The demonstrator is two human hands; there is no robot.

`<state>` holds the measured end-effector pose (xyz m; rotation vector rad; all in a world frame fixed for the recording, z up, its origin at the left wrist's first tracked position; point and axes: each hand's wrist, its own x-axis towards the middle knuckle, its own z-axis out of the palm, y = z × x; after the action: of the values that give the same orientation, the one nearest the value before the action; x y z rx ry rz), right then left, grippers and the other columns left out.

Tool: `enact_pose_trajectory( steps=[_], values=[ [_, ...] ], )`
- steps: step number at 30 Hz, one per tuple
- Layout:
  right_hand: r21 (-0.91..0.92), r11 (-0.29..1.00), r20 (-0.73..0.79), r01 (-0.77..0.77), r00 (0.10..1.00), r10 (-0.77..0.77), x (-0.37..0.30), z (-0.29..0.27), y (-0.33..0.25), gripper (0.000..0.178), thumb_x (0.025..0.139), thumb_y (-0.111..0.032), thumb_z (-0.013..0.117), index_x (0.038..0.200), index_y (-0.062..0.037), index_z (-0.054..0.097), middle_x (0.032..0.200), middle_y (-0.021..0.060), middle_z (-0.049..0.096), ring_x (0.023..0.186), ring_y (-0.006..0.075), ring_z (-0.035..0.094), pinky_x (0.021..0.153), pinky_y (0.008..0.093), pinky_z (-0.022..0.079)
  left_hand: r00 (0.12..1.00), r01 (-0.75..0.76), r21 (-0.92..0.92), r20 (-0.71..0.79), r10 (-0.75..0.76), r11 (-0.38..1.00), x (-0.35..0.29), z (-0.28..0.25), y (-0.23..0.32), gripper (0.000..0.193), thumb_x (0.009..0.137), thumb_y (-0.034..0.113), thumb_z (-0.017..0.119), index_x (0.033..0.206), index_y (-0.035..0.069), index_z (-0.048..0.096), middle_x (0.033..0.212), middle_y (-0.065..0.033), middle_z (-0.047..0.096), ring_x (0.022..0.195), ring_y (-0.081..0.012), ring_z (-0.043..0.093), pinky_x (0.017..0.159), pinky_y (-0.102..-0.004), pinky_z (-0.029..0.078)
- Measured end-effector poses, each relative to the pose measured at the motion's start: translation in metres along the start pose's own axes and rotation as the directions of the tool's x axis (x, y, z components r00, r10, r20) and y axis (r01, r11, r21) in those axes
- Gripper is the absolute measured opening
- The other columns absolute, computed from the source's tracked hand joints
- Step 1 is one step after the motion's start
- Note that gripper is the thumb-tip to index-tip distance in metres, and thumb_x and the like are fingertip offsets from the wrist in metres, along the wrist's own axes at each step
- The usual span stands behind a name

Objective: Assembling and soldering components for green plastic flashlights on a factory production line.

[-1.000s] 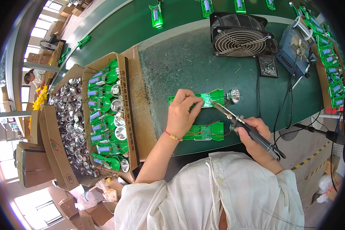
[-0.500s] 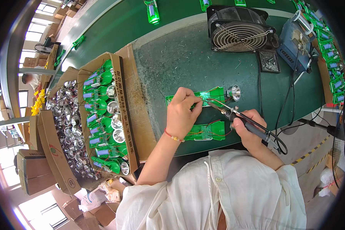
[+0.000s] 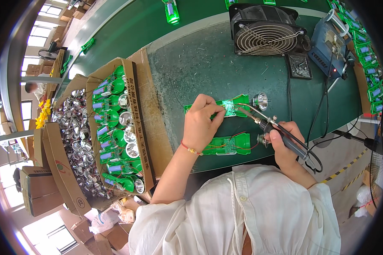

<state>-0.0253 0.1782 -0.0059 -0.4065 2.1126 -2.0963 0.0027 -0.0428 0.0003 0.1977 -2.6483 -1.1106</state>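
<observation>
Since half a second ago, the tip of my soldering iron (image 3: 266,126) has shifted right along the upper green housing (image 3: 241,101). Far left, a carton (image 3: 60,166) is filled with shiny reflectors; beside it, a second carton (image 3: 141,121) holds rows of green housings with purple cells. My left hand (image 3: 203,121) covers the left part of the upper housing, thumb and fingertips bunched closely; whether they grip anything, I cannot tell. That housing lies flat on the green bench (image 3: 191,63), a circuit board showing in it, and the lower green housing (image 3: 230,145) lies nearer me. Just beyond the upper one's right end sits a reflector (image 3: 261,101). My right hand (image 3: 286,135) is wrapped round the iron's handle, the tip over the upper housing; contact is too small to tell. Beyond stand a black fan (image 3: 266,39) and, farther right, a blue soldering station (image 3: 324,52).
</observation>
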Motion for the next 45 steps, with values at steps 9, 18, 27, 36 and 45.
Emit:
enact_pose_trajectory(
  steps=[9,18,27,36,45],
  values=[
    [0.019,1.000,-0.020,-0.019,1.000,0.019,-0.006,-0.006,0.005,0.015,0.080,-0.009,0.063,0.086,0.0005,0.053,0.070,0.0081,0.063,0.063,0.0098,0.058,0.058,0.0237,0.046,1.000,0.028,0.034,-0.006,-0.028,0.999,-0.001,-0.002,0.004,0.009,0.067,0.002,0.069,0.075,0.003,0.065,0.081,-0.0066,0.054,0.063,-0.0202,0.057,0.054,-0.0293,0.046],
    [0.054,0.999,0.007,0.002,1.000,-0.003,-0.008,-0.016,0.004,0.020,0.082,-0.015,0.061,0.087,0.0002,0.049,0.075,0.0090,0.056,0.060,0.0118,0.057,0.056,0.0224,0.047,0.817,0.452,-0.407,-0.168,-0.551,0.794,0.002,-0.067,-0.035,0.035,0.089,0.021,0.055,0.113,-0.005,0.055,0.099,-0.0129,0.064,0.057,-0.0087,0.058,0.044,-0.0170,0.039],
    [0.020,1.000,0.076,0.001,0.997,-0.003,-0.006,-0.015,0.003,0.019,0.079,-0.013,0.067,0.084,0.0001,0.054,0.073,0.0064,0.062,0.062,0.0078,0.054,0.055,0.0226,0.043,0.985,-0.064,-0.029,-0.164,0.059,0.998,-0.012,-0.017,0.011,0.012,0.072,0.002,0.067,0.084,0.006,0.069,0.079,-0.0075,0.060,0.072,-0.0192,0.059,0.064,-0.0264,0.047],
    [-0.010,0.999,0.043,-0.042,0.998,0.043,-0.002,-0.009,0.004,0.017,0.077,-0.010,0.066,0.082,0.0006,0.054,0.068,0.0068,0.063,0.059,0.0081,0.057,0.053,0.0224,0.046,0.966,-0.215,0.222,-0.092,0.241,0.951,-0.008,-0.006,0.003,0.013,0.066,0.007,0.071,0.078,0.011,0.069,0.073,-0.0011,0.054,0.066,-0.0182,0.049,0.058,-0.0290,0.043],
    [-0.035,0.999,0.066,-0.037,0.997,0.039,0.003,-0.004,0.003,0.015,0.078,-0.009,0.065,0.080,0.0000,0.053,0.066,0.0078,0.064,0.058,0.0094,0.059,0.053,0.0227,0.046,0.982,-0.188,0.244,0.018,0.189,0.951,-0.006,-0.005,0.002,0.009,0.064,0.008,0.070,0.073,0.012,0.067,0.074,0.0005,0.053,0.071,-0.0192,0.048,0.063,-0.0314,0.042]
  ],
)
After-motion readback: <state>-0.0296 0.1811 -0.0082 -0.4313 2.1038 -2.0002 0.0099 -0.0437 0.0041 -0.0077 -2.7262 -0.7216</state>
